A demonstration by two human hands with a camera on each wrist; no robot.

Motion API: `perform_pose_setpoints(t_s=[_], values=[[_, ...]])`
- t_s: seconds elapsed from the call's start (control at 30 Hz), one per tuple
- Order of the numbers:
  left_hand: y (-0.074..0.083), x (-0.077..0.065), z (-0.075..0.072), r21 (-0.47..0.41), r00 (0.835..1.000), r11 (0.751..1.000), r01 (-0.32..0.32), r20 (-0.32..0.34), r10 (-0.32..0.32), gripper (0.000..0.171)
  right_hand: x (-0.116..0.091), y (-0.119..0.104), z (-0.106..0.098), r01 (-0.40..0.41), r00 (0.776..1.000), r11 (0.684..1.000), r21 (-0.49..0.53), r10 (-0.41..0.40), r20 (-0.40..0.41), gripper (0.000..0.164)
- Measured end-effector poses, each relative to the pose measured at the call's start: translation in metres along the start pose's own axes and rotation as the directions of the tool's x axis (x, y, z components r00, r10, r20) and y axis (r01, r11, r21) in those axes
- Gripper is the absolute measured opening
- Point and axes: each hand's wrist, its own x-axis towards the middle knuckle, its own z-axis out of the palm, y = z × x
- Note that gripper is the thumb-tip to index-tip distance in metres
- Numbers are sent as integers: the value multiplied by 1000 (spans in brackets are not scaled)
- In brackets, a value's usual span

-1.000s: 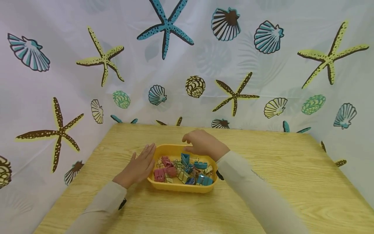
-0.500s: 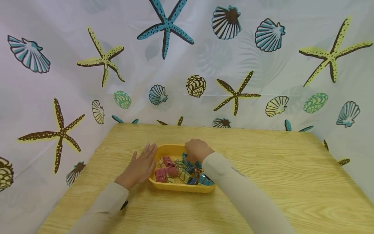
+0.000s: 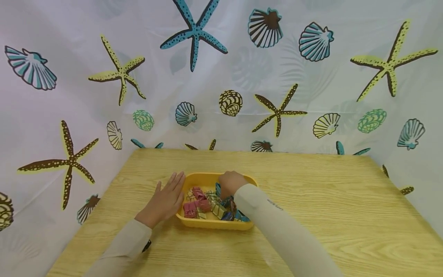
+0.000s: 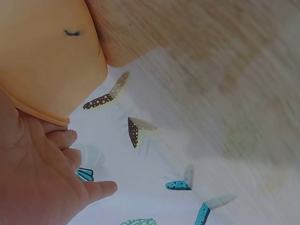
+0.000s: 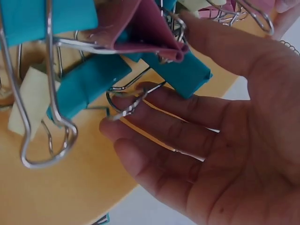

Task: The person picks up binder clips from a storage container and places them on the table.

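Note:
A yellow plastic basket (image 3: 214, 225) holding many pink, yellow and blue binder clips sits on the wooden table. My left hand (image 3: 162, 202) lies along its left side, fingers extended; in the left wrist view its fingers are against the basket's rim (image 4: 42, 116). My right hand (image 3: 231, 184) reaches down into the basket's right half, its fingertips hidden in the head view. In the right wrist view, the thumb and fingers are apart around a blue binder clip (image 5: 185, 72), with fingertips at its wire handles. A pink binder clip (image 5: 140, 30) lies against that blue one.
The wooden table (image 3: 311, 200) extends to both sides of the basket. A white cloth (image 3: 207, 84) printed with starfish and shells hangs behind it and along both sides.
My right hand has come down from above the basket's back right rim into the clips, shifting little over the last half second. The left hand stays at the basket's side.

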Motion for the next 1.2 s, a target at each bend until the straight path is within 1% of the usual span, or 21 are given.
perform_pose_setpoints(t_s=[0.1,0.27,0.4,0.5,0.53,0.57,0.67,0.73,0.83,0.97,1.0,1.13,1.2], values=[[0,-1,0,3,1000,1000,-3,-3,3,57,1,0,1,6,1000,1000,19,-7,10,7],[0,0,1,0,1000,1000,-7,-13,7,57,1,1,1,34,999,998,45,-34,9,11],[-1,0,1,1,1000,1000,-5,-10,5,57,2,1,-1,38,999,997,65,-39,16,14],[-1,-1,-1,4,1000,1000,-4,-8,4,57,3,0,-3,42,999,995,92,-43,13,8],[-1,-2,-2,7,1000,1000,-5,-9,5,57,3,0,-4,48,999,994,99,-48,-1,5],[-1,-2,-2,7,1000,1000,-3,-7,4,57,3,0,-5,55,998,993,105,-54,-16,5],[0,-2,-3,6,1000,1000,-5,-6,5,57,5,-1,-6,77,995,990,117,-69,-71,15],[0,-1,-3,6,1000,1000,-5,1,5,57,6,-1,-6,86,992,989,117,-74,-101,17],[0,0,-2,5,1000,1000,-3,11,3,57,7,1,-7,95,989,987,127,-79,-124,16],[-1,-1,0,10,1000,1000,-4,6,4,57,8,2,-8,114,981,983,147,-88,-171,8],[-1,-1,0,10,1000,1000,-6,2,6,57,8,3,-8,121,979,980,156,-92,-184,9],[-1,0,-1,11,1000,1000,-8,-1,8,57,5,6,-9,181,959,961,209,-125,-254,41],[-1,0,-2,9,1000,1000,-9,1,9,57,2,8,-10,207,950,948,243,-135,-282,51]])
